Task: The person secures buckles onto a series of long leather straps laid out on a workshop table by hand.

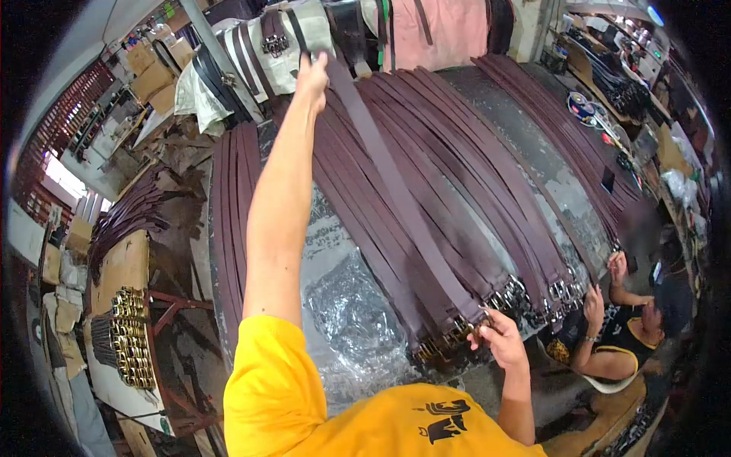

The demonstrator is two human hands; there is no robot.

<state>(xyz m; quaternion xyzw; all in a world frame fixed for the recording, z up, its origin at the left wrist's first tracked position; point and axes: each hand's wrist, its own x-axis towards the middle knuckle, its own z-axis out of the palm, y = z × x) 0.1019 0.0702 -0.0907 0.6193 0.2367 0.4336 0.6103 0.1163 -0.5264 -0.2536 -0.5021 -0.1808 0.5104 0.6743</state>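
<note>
A dark brown leather belt (388, 164) is stretched diagonally above the worktable between my two hands. My left hand (312, 76), arm reaching far forward, is closed on the belt's far end. Close to my body, my right hand (499, 339) pinches the buckle end. Beneath lie rows of similar brown belts (343, 175), laid side by side with their buckles toward me. Brass-toned buckles (449, 343) sit just left of my right hand, and silver-toned buckles (510, 293) lie beyond it.
A co-worker (617, 343) sits at the table's right edge, hands near a belt. Clear plastic wrap (350, 305) lies on the dark worktable (320, 232). To the left, a bench bears a bundle of brass buckles (131, 343). Cloth-covered stacks with belts (434, 34) stand behind.
</note>
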